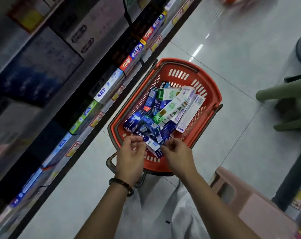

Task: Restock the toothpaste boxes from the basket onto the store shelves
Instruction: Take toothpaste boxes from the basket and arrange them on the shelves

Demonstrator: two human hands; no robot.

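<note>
Head camera view: a red basket [213, 94] is seen on the floor [232, 54], just beside the store shelves [87, 94]. It is filled with toothpaste boxes [165, 109], blue ones, green ones and white ones, all piled up in a jumble. Two bare hands are held over the near end of the basket. A dark blue toothpaste box [152, 145] lies between them at the near rim.

The left hand [130, 156] has its fingers curled loosely near one end of that box. The right hand [177, 152] has its fingers bent near the other end. Whether either grip is closed on the box cannot be told, because the fingertips are blurred and partly hidden. A beaded bracelet [122, 184] is worn on the left wrist.

The step in hand looks like picking a box out of the basket. Most of the task seems still to be done, since the basket is so full. Next, one box should be held firmly, lifted clear of the pile, and matched to the same kind on the shelf. Care is needed so that other boxes are not knocked over.
</note>
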